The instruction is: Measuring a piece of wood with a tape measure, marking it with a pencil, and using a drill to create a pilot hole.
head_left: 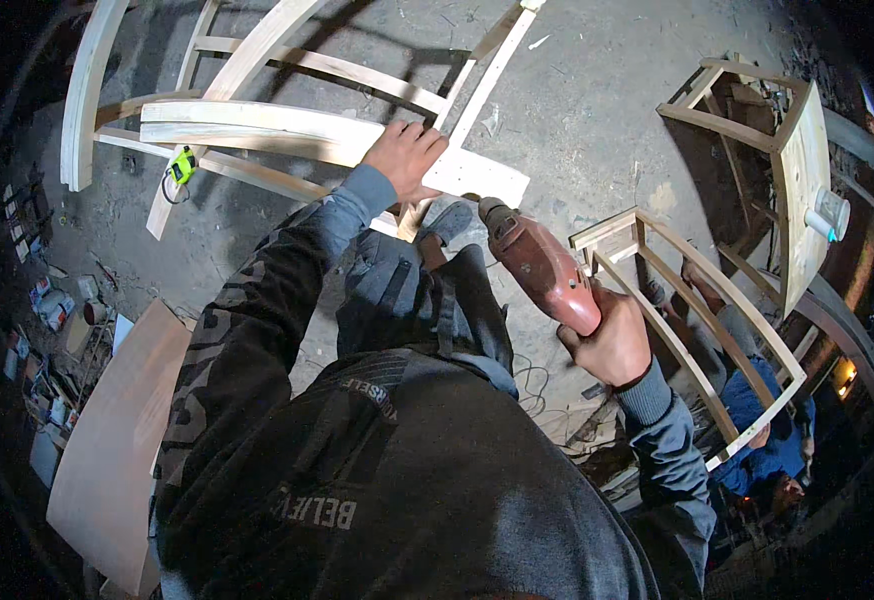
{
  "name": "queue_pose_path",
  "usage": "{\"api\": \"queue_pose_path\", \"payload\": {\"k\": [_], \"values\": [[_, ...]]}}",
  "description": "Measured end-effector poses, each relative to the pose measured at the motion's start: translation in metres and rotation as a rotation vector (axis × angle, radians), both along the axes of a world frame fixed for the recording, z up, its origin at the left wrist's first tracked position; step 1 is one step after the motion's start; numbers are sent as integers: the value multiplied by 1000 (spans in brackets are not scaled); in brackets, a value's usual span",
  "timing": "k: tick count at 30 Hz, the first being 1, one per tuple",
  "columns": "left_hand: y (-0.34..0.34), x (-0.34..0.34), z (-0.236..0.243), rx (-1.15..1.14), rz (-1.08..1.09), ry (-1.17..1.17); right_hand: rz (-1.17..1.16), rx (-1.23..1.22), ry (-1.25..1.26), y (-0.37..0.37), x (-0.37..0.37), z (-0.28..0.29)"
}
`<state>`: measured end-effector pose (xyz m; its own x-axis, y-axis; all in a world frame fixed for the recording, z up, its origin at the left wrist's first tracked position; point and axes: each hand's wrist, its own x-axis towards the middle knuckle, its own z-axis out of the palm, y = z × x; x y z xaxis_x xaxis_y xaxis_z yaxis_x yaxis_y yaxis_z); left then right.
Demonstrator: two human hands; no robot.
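Observation:
My right hand [612, 342] is wrapped around the rear of a red power drill [547, 268]. The drill's chuck points up and left, close to the lower edge of a pale wooden board [482, 178]; whether the bit touches the wood I cannot tell. With curled fingers, my left hand [404, 160] grips that board a little left of the drill. The board and curved wooden rails [257, 125] belong to or lie across a wooden frame [342, 72] on the floor, and my left hand hides part of where they meet.
A lime-green tape measure [181, 166] rests on the frame's left side. At right stand a slatted wooden frame [722, 330] and a wooden table [805, 190] bearing a white container [829, 214]. Another person in blue [762, 445] sits behind the slatted frame. A plywood sheet [117, 440] leans lower left.

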<state>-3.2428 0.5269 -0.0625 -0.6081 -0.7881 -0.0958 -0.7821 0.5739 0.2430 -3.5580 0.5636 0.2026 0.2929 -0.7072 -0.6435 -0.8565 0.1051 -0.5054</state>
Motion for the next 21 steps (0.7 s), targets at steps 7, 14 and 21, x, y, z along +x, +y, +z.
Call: {"api": "queue_pose_path", "payload": {"k": [7, 14, 21], "values": [[-2, -2, 3, 56, -4, -24, -4, 14, 9, 3, -2, -4], [0, 0, 0, 53, -2, -9, 7, -26, 34, -2, 7, -2], [0, 0, 0, 63, -10, 2, -6, -10, 26, 0, 7, -4]]}}
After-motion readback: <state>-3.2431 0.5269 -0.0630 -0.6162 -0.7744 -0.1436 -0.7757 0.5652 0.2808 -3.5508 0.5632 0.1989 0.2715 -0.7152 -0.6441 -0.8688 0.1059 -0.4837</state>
